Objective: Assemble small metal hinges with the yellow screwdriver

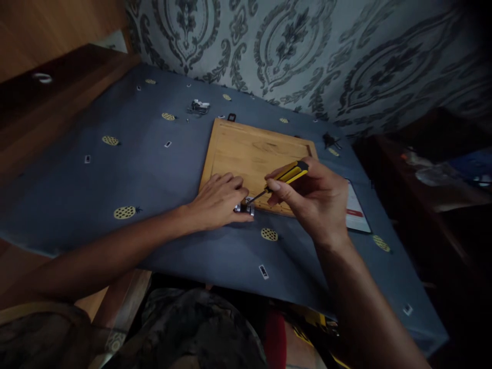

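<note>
My right hand (315, 197) is closed around the yellow and black handle of a screwdriver (289, 174). Its shaft slants down and left, and the tip meets a small shiny metal piece (249, 209) at the near edge of a wooden board (246, 148). Fingers of my left hand (219, 200) press and pinch that metal piece against the board's edge. They hide part of it, so its exact kind cannot be made out.
A tablet or phone with a lit screen (355, 210) lies right of the board, partly behind my right hand. Small metal parts (199, 106) sit at the back left of the cloth-covered table (154, 179). A dark small item (330, 141) lies at the back right, near the patterned wall (292, 46).
</note>
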`<act>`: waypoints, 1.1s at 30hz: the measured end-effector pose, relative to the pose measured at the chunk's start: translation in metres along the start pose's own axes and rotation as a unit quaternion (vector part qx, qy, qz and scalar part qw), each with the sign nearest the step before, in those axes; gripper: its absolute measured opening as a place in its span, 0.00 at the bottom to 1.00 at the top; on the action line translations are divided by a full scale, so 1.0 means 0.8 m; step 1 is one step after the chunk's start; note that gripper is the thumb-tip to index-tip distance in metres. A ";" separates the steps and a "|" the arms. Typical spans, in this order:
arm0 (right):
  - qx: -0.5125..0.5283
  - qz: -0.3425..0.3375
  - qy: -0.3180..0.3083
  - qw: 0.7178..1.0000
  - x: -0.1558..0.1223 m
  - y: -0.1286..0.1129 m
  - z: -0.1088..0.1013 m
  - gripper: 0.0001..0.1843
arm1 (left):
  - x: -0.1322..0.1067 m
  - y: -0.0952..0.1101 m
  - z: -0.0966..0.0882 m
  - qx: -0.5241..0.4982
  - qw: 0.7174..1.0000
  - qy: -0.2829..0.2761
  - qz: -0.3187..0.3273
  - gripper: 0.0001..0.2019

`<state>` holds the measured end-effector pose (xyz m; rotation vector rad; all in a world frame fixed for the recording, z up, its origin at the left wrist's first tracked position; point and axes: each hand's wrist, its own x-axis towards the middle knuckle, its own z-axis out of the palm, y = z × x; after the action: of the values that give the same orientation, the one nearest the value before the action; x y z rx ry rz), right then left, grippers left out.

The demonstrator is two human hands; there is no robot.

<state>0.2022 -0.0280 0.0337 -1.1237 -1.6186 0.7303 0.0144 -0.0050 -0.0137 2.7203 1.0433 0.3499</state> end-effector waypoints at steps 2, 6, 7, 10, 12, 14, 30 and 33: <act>0.013 0.003 -0.020 1.000 -0.001 -0.001 -0.006 0.15 | 0.000 -0.001 0.001 -0.002 1.000 0.009 0.002 0.22; 0.012 0.009 -0.062 0.998 -0.004 -0.002 -0.019 0.13 | -0.001 -0.002 0.004 -0.005 1.000 0.014 0.004 0.22; 0.009 0.009 -0.065 0.998 -0.004 -0.002 -0.020 0.13 | -0.001 -0.003 0.005 -0.005 1.000 0.015 0.006 0.22; 0.007 0.003 -0.036 0.999 -0.005 0.000 -0.016 0.13 | -0.001 -0.003 0.006 -0.004 1.000 0.021 0.006 0.22; 0.013 0.000 -0.005 1.000 -0.005 0.001 -0.008 0.15 | -0.001 -0.003 0.006 -0.006 1.000 0.022 0.004 0.22; 0.015 -0.002 0.006 1.000 -0.007 0.000 0.000 0.18 | -0.002 -0.003 0.005 -0.009 1.000 0.022 0.004 0.22; 0.011 -0.005 0.142 0.990 -0.025 0.001 0.000 0.15 | -0.001 -0.004 0.008 -0.010 1.000 0.028 0.008 0.21; 0.008 -0.005 0.133 0.991 -0.026 0.006 0.000 0.15 | -0.001 -0.004 0.007 -0.009 1.000 0.029 0.007 0.22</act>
<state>0.2049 -0.0449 0.0218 -1.1482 -1.3906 0.5593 0.0136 -0.0040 -0.0200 2.7174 1.0320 0.4415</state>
